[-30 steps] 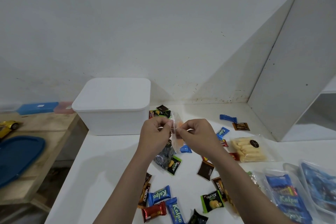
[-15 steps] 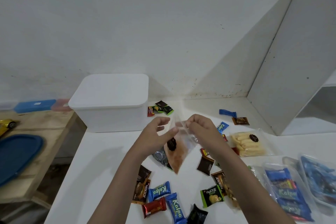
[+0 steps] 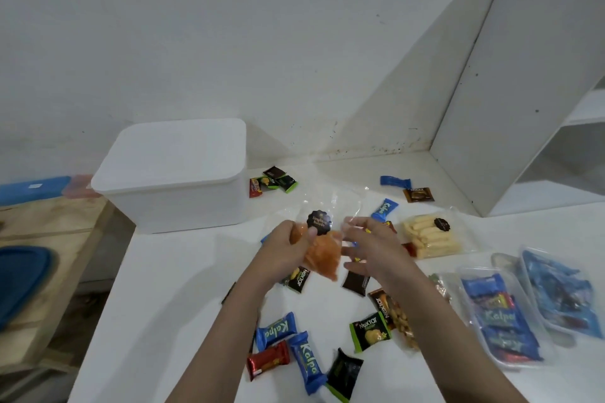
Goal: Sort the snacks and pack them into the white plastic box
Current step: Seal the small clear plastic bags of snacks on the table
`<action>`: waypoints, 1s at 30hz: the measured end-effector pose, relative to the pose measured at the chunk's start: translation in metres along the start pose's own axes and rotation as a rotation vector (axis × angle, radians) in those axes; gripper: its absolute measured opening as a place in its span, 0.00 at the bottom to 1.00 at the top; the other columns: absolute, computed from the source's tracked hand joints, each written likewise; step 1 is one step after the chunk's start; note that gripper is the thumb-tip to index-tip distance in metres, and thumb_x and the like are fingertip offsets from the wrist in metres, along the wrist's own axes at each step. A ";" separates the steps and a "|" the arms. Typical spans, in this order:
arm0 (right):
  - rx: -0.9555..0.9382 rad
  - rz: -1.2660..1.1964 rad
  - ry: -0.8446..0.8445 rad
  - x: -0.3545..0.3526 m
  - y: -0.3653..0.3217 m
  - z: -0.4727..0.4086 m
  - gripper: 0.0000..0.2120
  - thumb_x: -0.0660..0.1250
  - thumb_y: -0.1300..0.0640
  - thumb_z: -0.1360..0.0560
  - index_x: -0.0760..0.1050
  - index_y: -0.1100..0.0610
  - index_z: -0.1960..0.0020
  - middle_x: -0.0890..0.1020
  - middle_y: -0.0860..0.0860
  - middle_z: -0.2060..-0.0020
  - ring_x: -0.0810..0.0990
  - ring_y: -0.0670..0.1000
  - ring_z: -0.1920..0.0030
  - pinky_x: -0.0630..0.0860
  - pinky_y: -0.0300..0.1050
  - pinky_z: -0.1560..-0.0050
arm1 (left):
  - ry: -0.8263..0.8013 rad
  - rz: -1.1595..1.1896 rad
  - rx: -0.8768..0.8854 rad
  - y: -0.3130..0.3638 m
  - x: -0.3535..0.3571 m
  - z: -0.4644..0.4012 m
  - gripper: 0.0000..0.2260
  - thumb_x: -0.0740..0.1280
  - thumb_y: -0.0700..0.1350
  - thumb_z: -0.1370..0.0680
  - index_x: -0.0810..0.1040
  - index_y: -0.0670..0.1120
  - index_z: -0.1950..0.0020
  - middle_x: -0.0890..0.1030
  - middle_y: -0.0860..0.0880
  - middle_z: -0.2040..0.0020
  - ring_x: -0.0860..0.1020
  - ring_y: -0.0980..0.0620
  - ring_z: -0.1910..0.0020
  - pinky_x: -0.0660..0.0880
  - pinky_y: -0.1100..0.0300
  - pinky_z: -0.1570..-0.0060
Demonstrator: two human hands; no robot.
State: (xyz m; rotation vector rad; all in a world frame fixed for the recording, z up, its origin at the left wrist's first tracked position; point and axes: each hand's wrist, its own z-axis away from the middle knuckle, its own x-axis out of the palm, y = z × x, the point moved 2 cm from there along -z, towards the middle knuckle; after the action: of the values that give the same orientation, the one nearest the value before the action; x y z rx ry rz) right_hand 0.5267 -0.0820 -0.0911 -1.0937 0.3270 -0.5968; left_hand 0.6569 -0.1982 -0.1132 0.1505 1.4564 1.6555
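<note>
The left hand (image 3: 288, 255) grips the orange chip bag (image 3: 322, 253), thumb over its front, while the right hand (image 3: 370, 249), fingers spread and seemingly holding nothing, hovers beside it; support the bag's loose top before carrying it to the lidded box (image 3: 173, 173) beyond the fingertips.

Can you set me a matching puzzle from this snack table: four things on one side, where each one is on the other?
Things:
1. white plastic box
2. orange snack bag
3. bag of pale sticks
4. red wrapped snack

Places:
A. nearest edge of the table
B. held in the left hand
C. back left, lid on
D. right of both hands

Pairs: 1-C, 2-B, 3-D, 4-A
</note>
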 end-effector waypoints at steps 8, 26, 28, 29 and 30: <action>0.094 -0.128 0.222 -0.047 0.039 -0.026 0.16 0.68 0.62 0.25 0.71 0.54 0.39 0.79 0.58 0.46 0.83 0.57 0.51 0.83 0.52 0.54 | -0.058 0.172 -0.003 0.005 0.049 -0.029 0.14 0.73 0.46 0.28 0.73 0.52 0.46 0.77 0.52 0.47 0.76 0.54 0.46 0.75 0.54 0.44; 0.286 0.153 0.179 -0.120 0.032 -0.171 0.17 0.62 0.58 0.23 0.69 0.61 0.35 0.74 0.55 0.50 0.71 0.51 0.50 0.70 0.47 0.45 | 0.083 -0.193 -0.228 0.010 0.162 -0.189 0.12 0.66 0.48 0.28 0.80 0.40 0.55 0.80 0.39 0.55 0.79 0.41 0.56 0.71 0.56 0.62; 0.294 0.152 0.175 -0.122 0.031 -0.184 0.18 0.62 0.59 0.23 0.69 0.63 0.35 0.76 0.58 0.43 0.73 0.54 0.48 0.70 0.49 0.43 | 0.072 -0.208 -0.226 0.013 0.165 -0.201 0.14 0.65 0.46 0.26 0.78 0.37 0.47 0.79 0.39 0.48 0.78 0.40 0.50 0.74 0.52 0.53; 0.292 0.149 0.171 -0.123 0.030 -0.189 0.19 0.62 0.59 0.23 0.69 0.63 0.33 0.76 0.57 0.41 0.74 0.54 0.45 0.70 0.49 0.43 | 0.055 -0.205 -0.219 0.015 0.167 -0.206 0.17 0.64 0.45 0.24 0.76 0.36 0.40 0.78 0.40 0.43 0.77 0.41 0.44 0.73 0.52 0.47; 0.283 0.143 0.169 -0.123 0.029 -0.194 0.20 0.62 0.58 0.24 0.68 0.61 0.33 0.76 0.56 0.40 0.74 0.54 0.43 0.71 0.47 0.44 | 0.030 -0.182 -0.219 0.018 0.168 -0.209 0.20 0.64 0.46 0.23 0.72 0.38 0.34 0.76 0.42 0.39 0.75 0.43 0.39 0.71 0.53 0.42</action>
State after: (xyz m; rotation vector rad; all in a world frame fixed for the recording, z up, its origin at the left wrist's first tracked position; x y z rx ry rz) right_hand 0.3346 -0.1400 -0.2062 -0.7435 0.4492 -0.5894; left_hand 0.4208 -0.2371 -0.2362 -0.1259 1.2604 1.6595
